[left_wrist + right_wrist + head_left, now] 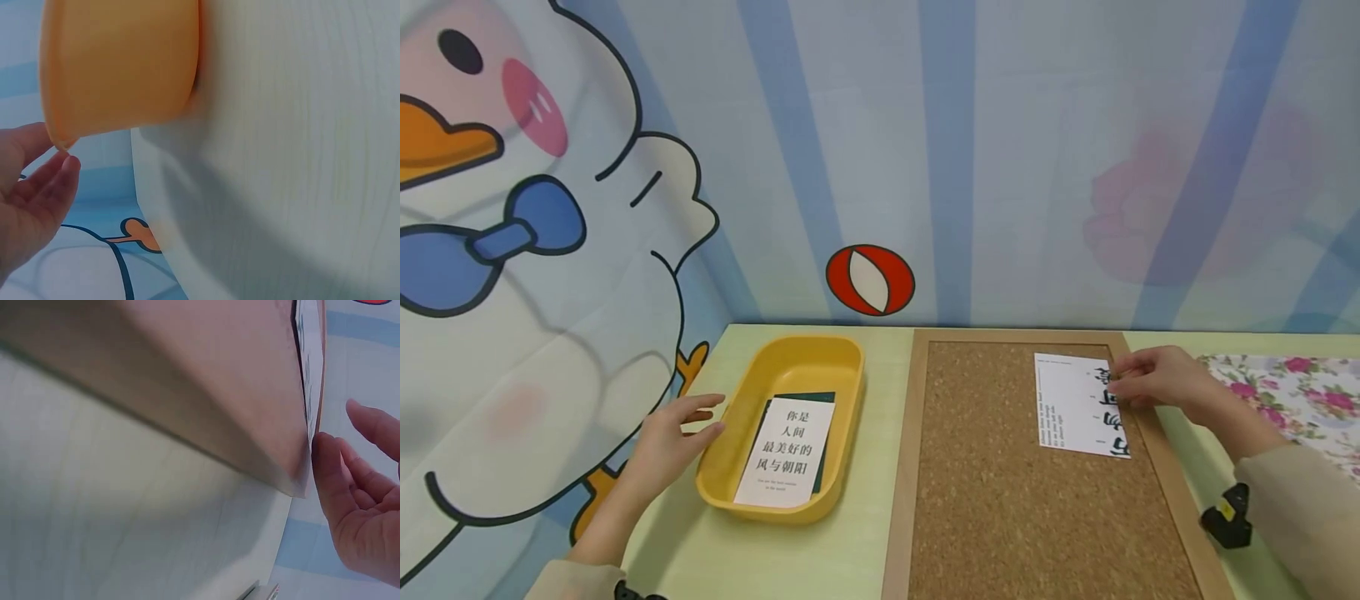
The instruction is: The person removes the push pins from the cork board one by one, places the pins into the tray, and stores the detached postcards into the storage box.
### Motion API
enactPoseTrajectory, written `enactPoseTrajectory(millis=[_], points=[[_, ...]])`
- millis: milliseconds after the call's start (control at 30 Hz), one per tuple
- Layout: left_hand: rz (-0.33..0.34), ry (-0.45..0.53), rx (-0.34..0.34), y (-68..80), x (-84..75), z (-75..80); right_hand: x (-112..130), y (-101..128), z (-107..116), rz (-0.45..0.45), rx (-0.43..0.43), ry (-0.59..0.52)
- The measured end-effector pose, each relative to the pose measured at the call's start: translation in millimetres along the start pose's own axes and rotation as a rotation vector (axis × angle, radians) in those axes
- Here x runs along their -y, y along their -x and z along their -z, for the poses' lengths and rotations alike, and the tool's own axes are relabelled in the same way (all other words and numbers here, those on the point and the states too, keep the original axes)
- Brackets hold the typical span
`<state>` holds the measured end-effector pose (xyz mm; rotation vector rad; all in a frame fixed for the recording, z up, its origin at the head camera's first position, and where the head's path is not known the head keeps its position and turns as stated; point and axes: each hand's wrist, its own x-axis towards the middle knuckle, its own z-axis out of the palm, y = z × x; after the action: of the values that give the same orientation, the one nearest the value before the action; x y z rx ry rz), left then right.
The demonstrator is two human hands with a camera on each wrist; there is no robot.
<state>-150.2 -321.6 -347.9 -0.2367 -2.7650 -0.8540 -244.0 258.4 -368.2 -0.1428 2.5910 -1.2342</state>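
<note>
A yellow tray (782, 347) sits on the pale green table (857, 542) and holds a white card with black characters (784, 450) lying on a dark green card (811, 398). My left hand (673, 437) rests with relaxed fingers against the tray's left rim; in the left wrist view the fingertips (65, 165) touch the tray (119, 69) at its edge. To the right lies a cork board (1000, 483) in a wooden frame. Near its top right corner lies a white printed card (1071, 408). My right hand (1153, 377) touches the card's right edge with its fingertips. The right wrist view shows my right hand (362, 506) loosely extended beside the board (206, 381) and card (310, 369).
A floral cloth (1292, 392) covers the table at the far right. A painted backdrop with a cartoon duck (550, 250) and blue stripes stands close behind and to the left. A strip of bare table (883, 375) separates tray and board.
</note>
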Motion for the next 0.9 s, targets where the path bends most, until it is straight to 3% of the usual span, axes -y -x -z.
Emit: enactPoseTrajectory(millis=[300,533,667,900], points=[[0.034,0.007,0.046,-0.1,0.7,1.9,8,-4,-3,-0.178,0.035,-0.084],[0.08,0.007,0.086,-1.7,-1.1,2.4,14,-8,-7,-0.257,-0.021,-0.082],[0.094,0.007,0.105,-3.1,0.2,1.6,17,-11,-9,-0.259,-0.026,0.015],[0.115,0.015,0.126,-4.9,2.5,0.4,28,-15,-15,-0.186,-0.004,0.363]])
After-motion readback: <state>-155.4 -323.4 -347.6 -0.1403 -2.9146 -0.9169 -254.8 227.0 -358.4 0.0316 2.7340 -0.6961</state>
